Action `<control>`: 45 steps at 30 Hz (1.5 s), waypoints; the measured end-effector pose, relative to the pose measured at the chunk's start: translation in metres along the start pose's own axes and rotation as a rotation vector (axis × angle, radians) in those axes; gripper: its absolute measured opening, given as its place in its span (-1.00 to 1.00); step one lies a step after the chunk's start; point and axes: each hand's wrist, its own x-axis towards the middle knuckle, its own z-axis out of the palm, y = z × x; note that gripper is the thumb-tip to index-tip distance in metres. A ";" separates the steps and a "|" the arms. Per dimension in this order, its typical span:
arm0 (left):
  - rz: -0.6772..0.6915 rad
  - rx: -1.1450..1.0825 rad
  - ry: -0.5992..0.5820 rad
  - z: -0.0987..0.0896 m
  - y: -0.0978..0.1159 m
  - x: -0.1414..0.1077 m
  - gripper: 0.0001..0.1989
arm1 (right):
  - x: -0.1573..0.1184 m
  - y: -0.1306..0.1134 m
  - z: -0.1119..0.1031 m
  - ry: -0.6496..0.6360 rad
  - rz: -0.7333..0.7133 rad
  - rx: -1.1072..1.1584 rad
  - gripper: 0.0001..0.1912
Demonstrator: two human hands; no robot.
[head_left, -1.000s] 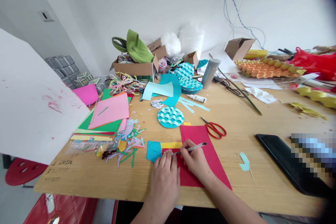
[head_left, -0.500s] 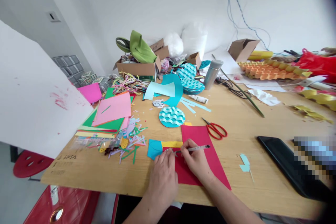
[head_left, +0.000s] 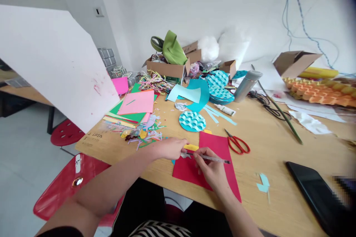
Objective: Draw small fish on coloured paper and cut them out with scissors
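My right hand (head_left: pixel 210 166) is closed around a slim pen (head_left: pixel 215 159), its tip low over the left part of a dark red sheet of paper (head_left: pixel 215 142). My left hand (head_left: pixel 172 148) reaches in from the left, its fingers together at the edge of a small pale paper cutout (head_left: pixel 185 154) on the red sheet. The fingertips are partly hidden, and the pen tip is close to the cutout. A yellow paper strip (head_left: pixel 191 147) shows behind my fingers. A sliver of blue paper (head_left: pixel 173 162) peeks out below my left hand.
Red-handled scissors (head_left: pixel 238 144) lie right of the sheet. Behind it is a round blue wavy paper piece (head_left: pixel 192 121). Coloured sheets (head_left: pixel 137 103) and scraps lie left, a grey flask (head_left: pixel 248 86) stands at the back, and a black phone-like slab (head_left: pixel 310 196) lies right.
The view has swung left. My left hand has lifted and turned, its forearm now coming from the left, fingers at the cutout's edge. My right hand still holds the pen.
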 end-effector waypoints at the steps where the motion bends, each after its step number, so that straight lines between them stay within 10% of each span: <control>1: 0.017 -0.016 -0.024 -0.003 -0.002 0.004 -0.42 | -0.003 0.000 0.003 -0.009 -0.007 -0.002 -0.67; 12: 0.068 -0.101 -0.080 -0.005 -0.015 0.015 -0.42 | -0.011 0.009 0.027 0.045 -0.268 -0.311 -0.83; 45: 0.034 0.008 -0.052 -0.005 -0.009 0.013 -0.53 | -0.009 0.024 0.025 -0.020 -0.299 -0.389 -0.86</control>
